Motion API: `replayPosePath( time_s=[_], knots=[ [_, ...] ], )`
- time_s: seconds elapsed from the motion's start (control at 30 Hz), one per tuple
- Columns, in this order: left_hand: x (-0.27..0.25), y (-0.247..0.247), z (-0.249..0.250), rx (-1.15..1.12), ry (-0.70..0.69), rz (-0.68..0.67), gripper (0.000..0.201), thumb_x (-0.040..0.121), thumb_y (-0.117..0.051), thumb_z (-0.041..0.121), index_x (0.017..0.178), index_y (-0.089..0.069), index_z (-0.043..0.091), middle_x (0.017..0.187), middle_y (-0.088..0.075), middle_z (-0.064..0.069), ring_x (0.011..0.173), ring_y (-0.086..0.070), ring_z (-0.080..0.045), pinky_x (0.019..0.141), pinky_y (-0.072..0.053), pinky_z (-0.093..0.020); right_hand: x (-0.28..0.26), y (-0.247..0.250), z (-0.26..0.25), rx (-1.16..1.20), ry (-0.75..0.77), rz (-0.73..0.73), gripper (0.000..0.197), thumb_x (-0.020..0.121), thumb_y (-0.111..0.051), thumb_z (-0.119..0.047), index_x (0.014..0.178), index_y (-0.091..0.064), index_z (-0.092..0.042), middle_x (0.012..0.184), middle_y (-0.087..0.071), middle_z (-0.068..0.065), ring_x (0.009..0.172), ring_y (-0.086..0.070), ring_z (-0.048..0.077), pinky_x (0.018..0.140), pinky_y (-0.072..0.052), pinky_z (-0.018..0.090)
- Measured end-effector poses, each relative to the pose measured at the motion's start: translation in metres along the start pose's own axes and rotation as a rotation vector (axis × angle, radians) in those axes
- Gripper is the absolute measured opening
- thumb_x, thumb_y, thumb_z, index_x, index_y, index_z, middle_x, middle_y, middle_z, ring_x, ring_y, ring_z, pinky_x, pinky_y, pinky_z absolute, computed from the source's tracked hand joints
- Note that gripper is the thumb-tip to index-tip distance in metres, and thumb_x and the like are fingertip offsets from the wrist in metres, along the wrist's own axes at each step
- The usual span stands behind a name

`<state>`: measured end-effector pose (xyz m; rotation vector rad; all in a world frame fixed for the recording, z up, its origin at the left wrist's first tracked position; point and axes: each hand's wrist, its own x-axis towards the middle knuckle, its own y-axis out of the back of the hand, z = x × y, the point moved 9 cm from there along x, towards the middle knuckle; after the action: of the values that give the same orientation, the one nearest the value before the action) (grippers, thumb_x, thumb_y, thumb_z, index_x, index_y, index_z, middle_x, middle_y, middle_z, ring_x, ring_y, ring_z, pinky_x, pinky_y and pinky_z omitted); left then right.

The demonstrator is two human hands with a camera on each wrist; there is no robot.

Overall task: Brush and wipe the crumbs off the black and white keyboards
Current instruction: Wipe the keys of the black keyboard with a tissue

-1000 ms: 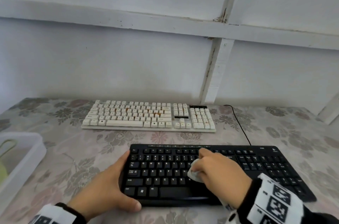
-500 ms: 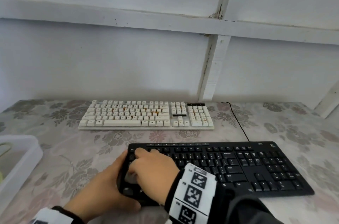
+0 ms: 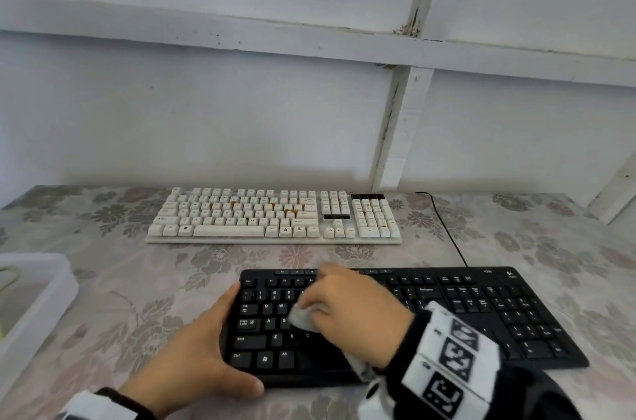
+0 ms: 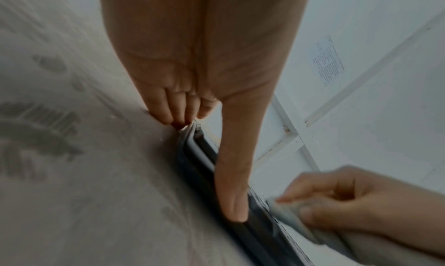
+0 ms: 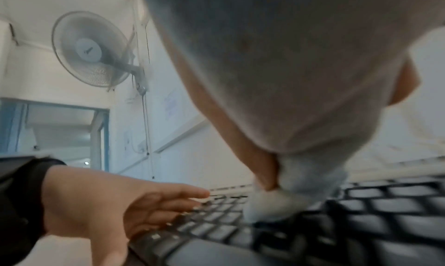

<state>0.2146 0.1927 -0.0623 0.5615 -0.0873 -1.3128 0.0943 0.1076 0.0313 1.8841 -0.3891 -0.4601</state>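
Gripping crumpled pale cloth [image 3: 303, 318], right hand [image 3: 347, 313] presses it onto letter keys of black keyboard [image 3: 481, 313], left half. Left hand [image 3: 192, 357] braces keyboard's left end at 9 o'clock: fingers straight along side edge, thumb along front edge. Black keyboard lies at 6 o'clock on floral-covered desk [image 3: 137, 285]. White keyboard [image 3: 275, 216] at 12 o'clock beyond it, orange crumbs among keys. White tray [image 3: 41, 292] at 9 o'clock.
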Motion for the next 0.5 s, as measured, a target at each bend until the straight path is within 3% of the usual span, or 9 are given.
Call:
replayPosePath(
  time_s=[0.13,0.23,0.3,0.4,0.5],
  knots=[
    [0.006,0.001,0.003,0.056,-0.056,0.019,0.119,0.038,-0.092,0.032,0.124,-0.018,0.07,0.123,-0.053,0.031,0.112,-0.054,0.005,0.093,-0.05,-0.034,0.024,-0.025,-0.05,0.002,0.134,-0.041,0.024,0.091,-0.047,-0.024,0.1,-0.069,-0.017,0.095,-0.041,0.005,0.086,-0.052,0.034,0.075,-0.047,0.04],
    [0.005,0.001,0.006,0.062,-0.046,0.024,0.115,0.038,-0.09,0.033,0.116,-0.017,0.076,0.121,-0.053,0.03,0.111,-0.052,0.008,0.093,-0.05,-0.032,0.028,-0.041,-0.048,-0.087,0.122,-0.018,0.02,0.091,-0.05,-0.02,0.102,-0.067,-0.019,0.092,-0.031,0.0,0.089,-0.049,0.034,0.069,-0.042,0.038],
    [0.003,0.001,0.005,0.028,-0.017,0.013,0.114,0.034,-0.09,0.033,0.118,-0.023,0.071,0.118,-0.057,0.027,0.109,-0.055,0.007,0.096,-0.048,-0.031,0.021,-0.039,-0.028,-0.092,0.075,0.017,0.02,0.09,-0.049,-0.024,0.099,-0.066,-0.021,0.092,-0.034,-0.001,0.09,-0.05,0.032,0.07,-0.042,0.036],
    [-0.002,0.0,0.002,0.033,0.047,-0.002,0.126,0.031,-0.089,0.039,0.136,-0.021,0.05,0.123,-0.053,0.025,0.114,-0.051,0.004,0.104,-0.04,-0.027,-0.002,-0.028,0.017,-0.067,0.005,0.011,0.031,0.09,-0.038,-0.03,0.103,-0.066,-0.026,0.097,-0.042,0.0,0.09,-0.053,0.028,0.075,-0.045,0.033],
    [-0.003,-0.002,0.001,0.019,0.059,-0.017,0.13,0.03,-0.091,0.04,0.139,-0.02,0.043,0.127,-0.047,0.024,0.119,-0.047,0.002,0.107,-0.037,-0.029,-0.024,-0.012,0.056,-0.074,-0.047,0.035,0.025,0.093,-0.044,-0.026,0.108,-0.064,-0.031,0.094,-0.039,-0.005,0.09,-0.055,0.021,0.076,-0.042,0.031]
  ],
)
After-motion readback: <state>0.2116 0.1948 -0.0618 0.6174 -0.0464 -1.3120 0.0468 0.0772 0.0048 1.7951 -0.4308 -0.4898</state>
